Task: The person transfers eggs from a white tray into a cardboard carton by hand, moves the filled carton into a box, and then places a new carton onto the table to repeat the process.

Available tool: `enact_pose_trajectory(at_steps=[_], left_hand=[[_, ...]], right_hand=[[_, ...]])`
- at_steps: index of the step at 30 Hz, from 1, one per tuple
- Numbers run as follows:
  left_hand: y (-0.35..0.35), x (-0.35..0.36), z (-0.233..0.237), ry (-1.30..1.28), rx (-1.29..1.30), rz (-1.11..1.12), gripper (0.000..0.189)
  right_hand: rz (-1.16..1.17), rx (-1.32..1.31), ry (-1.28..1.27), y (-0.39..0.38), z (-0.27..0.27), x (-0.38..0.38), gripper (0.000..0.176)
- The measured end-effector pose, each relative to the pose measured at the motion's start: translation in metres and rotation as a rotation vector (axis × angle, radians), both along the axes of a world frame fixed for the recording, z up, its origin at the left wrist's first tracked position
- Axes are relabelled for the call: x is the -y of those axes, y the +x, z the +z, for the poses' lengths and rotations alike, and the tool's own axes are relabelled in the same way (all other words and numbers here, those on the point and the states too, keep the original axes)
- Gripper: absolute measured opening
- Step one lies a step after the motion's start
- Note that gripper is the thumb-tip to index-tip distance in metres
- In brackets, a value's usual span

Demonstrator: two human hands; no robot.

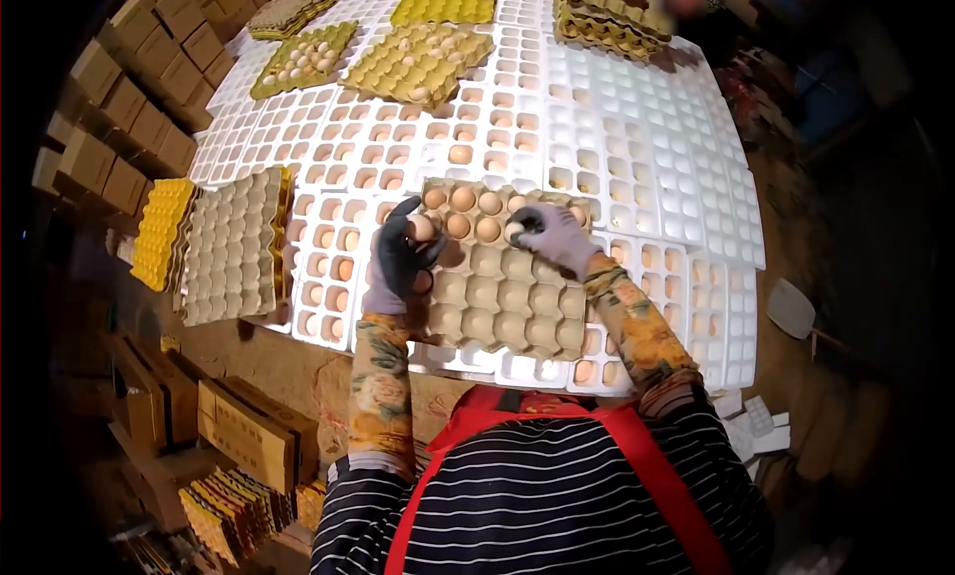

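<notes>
A grey cardboard egg tray (507,301) lies in front of me on white foam trays. Brown eggs (459,225) fill part of its far rows, while the near rows show bare cups. My left hand (398,257), in a grey and black glove, curls at the tray's left edge around an egg (422,228); a second egg (423,282) shows by its lower fingers. Over the tray's far right part, my right hand (557,235), gloved alike, has its fingertips closed on a pale egg (513,231). The palm sides of both hands are partly hidden.
White foam trays (686,157) cover the table, many with eggs in their cups. Egg trays (239,242) lean at the left edge. Trays with eggs (418,63) and a tray stack (612,23) sit at the back. Cardboard boxes (129,107) are piled at left.
</notes>
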State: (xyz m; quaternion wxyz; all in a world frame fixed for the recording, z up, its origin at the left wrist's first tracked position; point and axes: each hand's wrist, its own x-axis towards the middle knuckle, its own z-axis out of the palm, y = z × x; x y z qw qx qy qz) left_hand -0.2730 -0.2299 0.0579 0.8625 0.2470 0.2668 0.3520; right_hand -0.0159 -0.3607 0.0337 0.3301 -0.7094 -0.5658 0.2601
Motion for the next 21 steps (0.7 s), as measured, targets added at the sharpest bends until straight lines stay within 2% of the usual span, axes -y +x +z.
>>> enact_pose_trajectory(at_steps=[1,2,3,4,5,6,8,9,10,13,15,16,18,19,20,21], left_hand=[[-0.005,-0.017,-0.013,0.23,0.03,-0.108,0.042],[-0.004,-0.029,-0.027,0.47,-0.189,-0.14,0.036],[-0.001,-0.039,-0.031,0.701,-0.42,-0.159,0.032],[0.002,-0.044,-0.01,0.517,-0.641,-0.259,0.03],[0.02,-0.034,0.005,0.713,-0.942,-0.297,0.025],[0.033,-0.04,0.0,1.256,-1.148,-0.427,0.033],[0.043,-0.026,0.002,1.654,-1.321,-0.533,0.043],[0.055,-0.024,-0.004,1.661,-1.443,-0.728,0.043],[0.059,-0.018,-0.009,1.763,-1.472,-0.668,0.031],[0.053,-0.022,0.005,1.826,-1.362,-0.58,0.028],[0.047,-0.023,-0.005,1.815,-1.244,-0.569,0.024],[0.046,-0.03,-0.007,1.781,-1.206,-0.588,0.022],[0.035,-0.032,-0.007,1.771,-1.118,-0.557,0.019],[0.03,-0.032,-0.012,1.757,-1.087,-0.496,0.019],[0.028,-0.034,-0.018,1.744,-1.055,-0.438,0.018],[0.031,-0.037,-0.019,1.673,-1.107,-0.508,0.019]], right_hand=[[-0.208,-0.523,-0.021,-0.007,0.014,0.007,0.035],[-0.33,-0.708,-0.007,0.002,0.012,0.013,0.033],[-0.318,-0.966,0.082,0.006,0.01,0.016,0.031],[-0.307,-1.226,0.178,0.006,0.01,0.02,0.03],[-0.331,-1.219,0.187,0.002,0.007,0.022,0.03],[-0.325,-1.288,0.216,-0.002,0.002,0.022,0.03],[-0.329,-1.342,0.254,-0.004,-0.002,0.021,0.029],[-0.309,-1.415,0.278,-0.005,-0.001,0.016,0.029],[-0.28,-1.492,0.298,-0.006,0.001,0.009,0.029],[-0.244,-1.578,0.294,0.002,0.003,-0.01,0.03],[-0.258,-1.626,0.27,0.007,0.001,-0.031,0.032],[-0.229,-1.62,0.264,0.007,0.003,-0.052,0.032],[-0.256,-1.357,0.259,0.007,0.007,-0.099,0.03],[-0.255,-1.504,0.217,0.013,0.007,-0.127,0.029],[-0.303,-1.381,0.243,0.009,0.005,-0.156,0.03],[-0.311,-1.386,0.251,0.013,-0.004,-0.187,0.031]])
